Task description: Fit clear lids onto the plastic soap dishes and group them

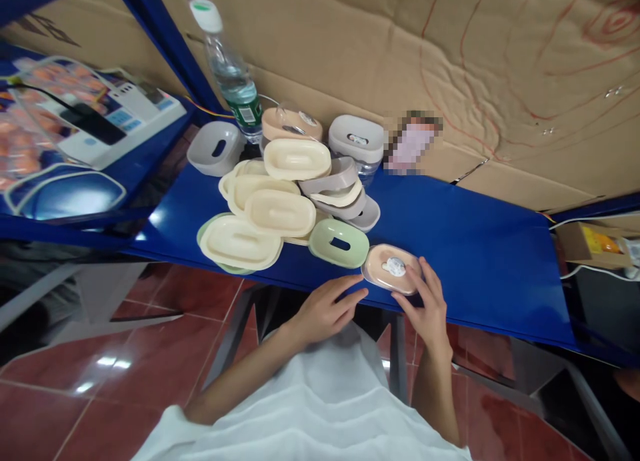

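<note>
Pink soap dish: oval, white sticker on top.

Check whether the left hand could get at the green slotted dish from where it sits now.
Probably yes: the left hand rests at the table's near edge just below the green dish, with nothing lying between them.

A pixelated patch hides the thing leaning on the cardboard wall. The water bottle covers its own base behind the pile of soap dishes. The yellow box is cut by the right edge, its print too small to read
</note>
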Action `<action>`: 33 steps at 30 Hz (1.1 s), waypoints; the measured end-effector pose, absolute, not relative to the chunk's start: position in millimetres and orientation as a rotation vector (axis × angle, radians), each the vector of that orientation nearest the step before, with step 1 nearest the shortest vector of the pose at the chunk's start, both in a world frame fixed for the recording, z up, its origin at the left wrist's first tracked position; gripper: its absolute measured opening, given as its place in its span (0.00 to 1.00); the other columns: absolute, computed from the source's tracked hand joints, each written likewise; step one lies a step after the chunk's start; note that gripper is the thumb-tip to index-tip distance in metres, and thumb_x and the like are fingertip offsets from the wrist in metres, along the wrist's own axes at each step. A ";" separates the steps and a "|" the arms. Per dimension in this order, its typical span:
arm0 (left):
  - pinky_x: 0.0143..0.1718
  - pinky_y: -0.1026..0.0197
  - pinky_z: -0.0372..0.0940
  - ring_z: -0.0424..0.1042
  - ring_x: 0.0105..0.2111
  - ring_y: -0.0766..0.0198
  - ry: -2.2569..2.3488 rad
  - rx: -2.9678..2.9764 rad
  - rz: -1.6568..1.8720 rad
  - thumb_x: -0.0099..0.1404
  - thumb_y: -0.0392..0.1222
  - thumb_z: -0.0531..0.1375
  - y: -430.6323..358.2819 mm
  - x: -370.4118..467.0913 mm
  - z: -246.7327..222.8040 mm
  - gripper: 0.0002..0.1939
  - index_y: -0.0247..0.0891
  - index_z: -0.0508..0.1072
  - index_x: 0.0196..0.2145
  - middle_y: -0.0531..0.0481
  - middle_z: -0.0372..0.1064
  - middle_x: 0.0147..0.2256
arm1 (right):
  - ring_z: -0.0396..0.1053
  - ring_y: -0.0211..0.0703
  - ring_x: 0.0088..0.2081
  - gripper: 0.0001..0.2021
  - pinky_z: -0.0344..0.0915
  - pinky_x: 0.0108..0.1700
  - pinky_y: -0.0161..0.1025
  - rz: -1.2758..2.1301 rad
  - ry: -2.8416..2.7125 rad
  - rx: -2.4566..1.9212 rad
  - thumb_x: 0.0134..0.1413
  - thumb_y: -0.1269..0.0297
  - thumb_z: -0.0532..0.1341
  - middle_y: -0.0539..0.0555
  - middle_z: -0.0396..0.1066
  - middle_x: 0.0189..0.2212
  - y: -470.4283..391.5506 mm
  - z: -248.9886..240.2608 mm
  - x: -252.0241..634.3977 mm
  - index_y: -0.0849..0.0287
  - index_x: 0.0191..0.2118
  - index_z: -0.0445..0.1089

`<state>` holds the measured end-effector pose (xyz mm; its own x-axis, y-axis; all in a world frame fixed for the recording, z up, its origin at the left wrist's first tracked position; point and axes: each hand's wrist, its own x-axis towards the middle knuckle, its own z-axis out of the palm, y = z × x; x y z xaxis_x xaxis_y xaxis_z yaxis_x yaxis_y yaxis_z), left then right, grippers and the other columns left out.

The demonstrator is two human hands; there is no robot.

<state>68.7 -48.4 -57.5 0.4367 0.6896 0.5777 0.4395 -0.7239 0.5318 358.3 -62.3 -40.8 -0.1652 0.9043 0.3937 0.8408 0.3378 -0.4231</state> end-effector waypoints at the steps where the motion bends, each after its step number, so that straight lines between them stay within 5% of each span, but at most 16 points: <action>1: 0.58 0.50 0.78 0.77 0.61 0.52 0.977 2.384 1.166 0.72 0.29 0.59 -49.0 68.6 -57.5 0.24 0.40 0.73 0.64 0.37 0.75 0.61 | 0.63 0.63 0.73 0.33 0.70 0.68 0.65 0.142 -2.028 -1.515 0.68 0.57 0.70 0.59 0.58 0.76 -62.3 -40.5 359.0 0.42 0.75 0.62; 7: 0.54 0.51 0.79 0.79 0.56 0.54 0.991 2.394 1.251 0.71 0.29 0.60 -47.0 63.0 -48.4 0.20 0.40 0.76 0.58 0.38 0.78 0.56 | 0.55 0.70 0.76 0.38 0.62 0.70 0.74 0.069 -2.101 -1.490 0.66 0.51 0.71 0.63 0.51 0.78 -55.2 -41.9 356.8 0.44 0.76 0.59; 13: 0.52 0.50 0.79 0.80 0.53 0.55 1.164 2.372 1.430 0.69 0.26 0.60 -39.7 29.4 -37.8 0.20 0.41 0.77 0.56 0.40 0.79 0.53 | 0.57 0.65 0.75 0.34 0.68 0.68 0.69 0.059 -2.216 -1.419 0.70 0.55 0.67 0.59 0.62 0.74 -41.3 -45.9 360.1 0.44 0.76 0.59; 21: 0.53 0.53 0.78 0.80 0.51 0.57 1.392 2.344 1.475 0.69 0.26 0.61 -34.8 -15.5 -32.6 0.21 0.44 0.79 0.54 0.43 0.79 0.52 | 0.65 0.70 0.69 0.32 0.66 0.66 0.67 -0.346 -2.217 -1.625 0.70 0.45 0.65 0.63 0.68 0.69 -18.9 -48.3 396.8 0.45 0.74 0.64; 28: 0.51 0.53 0.78 0.80 0.49 0.57 1.253 2.336 1.435 0.68 0.26 0.60 -45.7 -3.7 -47.5 0.20 0.43 0.79 0.53 0.43 0.80 0.51 | 0.56 0.72 0.74 0.30 0.64 0.68 0.70 -0.344 -2.209 -1.627 0.73 0.49 0.62 0.64 0.57 0.74 16.5 -47.6 431.1 0.44 0.75 0.62; 33: 0.50 0.53 0.78 0.80 0.51 0.56 1.205 2.353 1.356 0.69 0.27 0.60 -56.2 1.9 -58.4 0.17 0.41 0.79 0.51 0.42 0.81 0.50 | 0.60 0.69 0.72 0.31 0.62 0.70 0.69 -0.287 -2.225 -1.544 0.72 0.46 0.62 0.67 0.59 0.72 43.7 -49.6 480.1 0.50 0.74 0.64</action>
<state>1.9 -56.2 -58.4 0.2598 0.7153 0.6487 0.5600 -0.6589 0.5022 480.1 43.7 -49.6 -0.2987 0.8438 0.4459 0.9293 0.3634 -0.0651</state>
